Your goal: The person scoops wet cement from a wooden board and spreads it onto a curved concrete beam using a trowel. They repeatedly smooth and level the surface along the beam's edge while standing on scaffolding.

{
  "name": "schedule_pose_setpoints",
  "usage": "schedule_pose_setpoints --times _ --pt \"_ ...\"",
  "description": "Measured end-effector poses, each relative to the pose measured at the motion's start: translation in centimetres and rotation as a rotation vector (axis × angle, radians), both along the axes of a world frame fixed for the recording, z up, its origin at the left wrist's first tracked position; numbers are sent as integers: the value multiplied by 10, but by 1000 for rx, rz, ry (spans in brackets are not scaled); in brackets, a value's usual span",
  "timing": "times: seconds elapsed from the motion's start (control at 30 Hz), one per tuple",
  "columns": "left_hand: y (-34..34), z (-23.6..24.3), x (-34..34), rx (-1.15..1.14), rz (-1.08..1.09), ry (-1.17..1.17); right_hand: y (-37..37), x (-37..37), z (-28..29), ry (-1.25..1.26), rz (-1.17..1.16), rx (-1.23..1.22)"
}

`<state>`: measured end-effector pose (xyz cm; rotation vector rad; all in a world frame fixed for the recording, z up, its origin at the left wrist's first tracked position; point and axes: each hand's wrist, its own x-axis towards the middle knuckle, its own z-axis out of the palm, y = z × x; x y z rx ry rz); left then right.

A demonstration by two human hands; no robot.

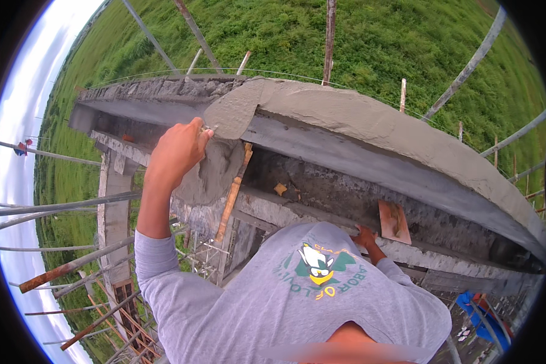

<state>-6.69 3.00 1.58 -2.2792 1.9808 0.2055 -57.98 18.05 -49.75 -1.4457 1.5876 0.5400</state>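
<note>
My left hand [179,151] is closed round the grip of a trowel, at the left of the picture. The trowel's blade [233,112], coated in grey mortar, lies against the top of the curved concrete parapet, where the fresh mortar band [346,112] ends. Just below the blade sits a heap of wet mortar [209,173], with a wooden strip [233,194] along its right side. My right hand [365,236] rests with fingers apart on the near ledge of the concrete trough. Close beside it is a reddish-brown flat board [394,221].
Left of the blade the parapet top is rough, bare concrete [158,90]. A small yellowish scrap [280,189] lies in the trough [327,191]. Scaffold pipes [73,264] stand at left, with more beyond the parapet. A blue cloth [482,321] shows at lower right. Grass spreads far below.
</note>
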Motion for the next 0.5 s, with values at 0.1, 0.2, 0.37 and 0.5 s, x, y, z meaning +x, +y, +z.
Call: schedule_pose_setpoints --times 0.1,0.2,0.37,0.5 --pt "7 -5 19 -92 36 23 1 0 -2 -1 -4 -5" --pt "26 -32 29 -155 150 197 -6 6 8 31 19 16" --pt "78 -114 22 -212 545 874 -53 65 97 -260 40 -202" --pt "130 -182 24 -351 805 1154 -129 171 223 -1009 -29 -435"
